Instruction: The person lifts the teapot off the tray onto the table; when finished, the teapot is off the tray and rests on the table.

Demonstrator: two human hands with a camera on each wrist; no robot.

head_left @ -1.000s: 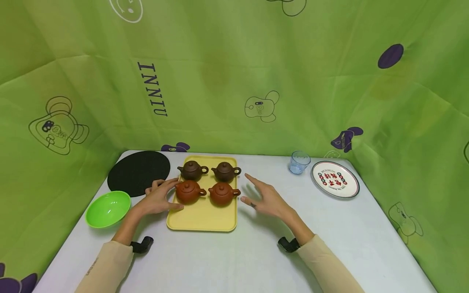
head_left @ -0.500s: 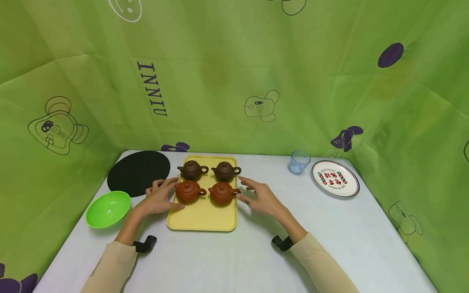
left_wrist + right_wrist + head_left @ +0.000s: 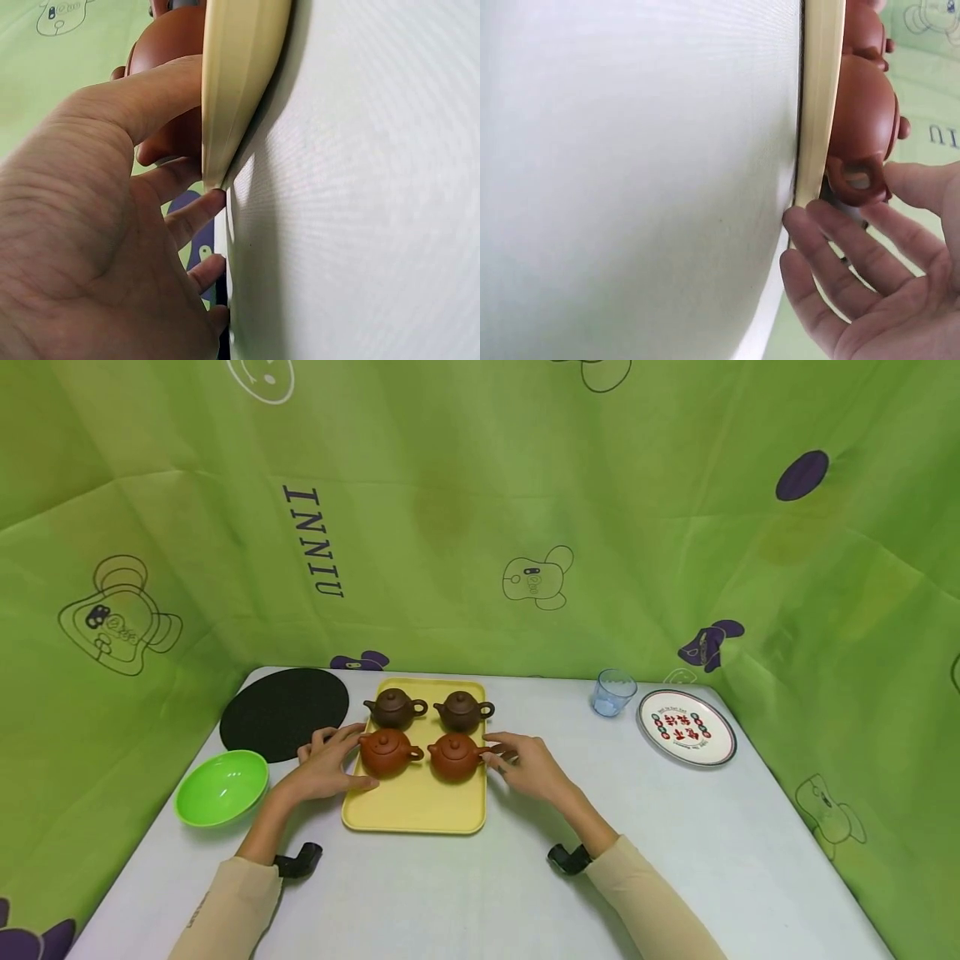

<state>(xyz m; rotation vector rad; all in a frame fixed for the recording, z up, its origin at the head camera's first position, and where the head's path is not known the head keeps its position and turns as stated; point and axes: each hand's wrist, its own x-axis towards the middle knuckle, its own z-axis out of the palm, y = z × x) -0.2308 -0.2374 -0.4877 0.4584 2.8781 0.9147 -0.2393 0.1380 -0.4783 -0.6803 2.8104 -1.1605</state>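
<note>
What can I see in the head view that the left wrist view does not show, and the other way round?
Only the head view shows all four teapots, the green bowl, black mat, blue cup, printed plate and right hand. Only the left wrist view shows fingers at the tray's underside edge. Both show the left hand, the yellow tray and the near-left teapot.

I read "INNU" in dark capitals on the green backdrop cloth [image 3: 480,527], upper left of centre in the head view, letters running vertically downward. The round plate [image 3: 686,727] at the right of the table has red characters across its middle, ringed by small round marks; too small for me to read. Small print on the left sleeve [image 3: 197,907], bottom left, is illegible. Both wrist views show no text I can make out.
</note>
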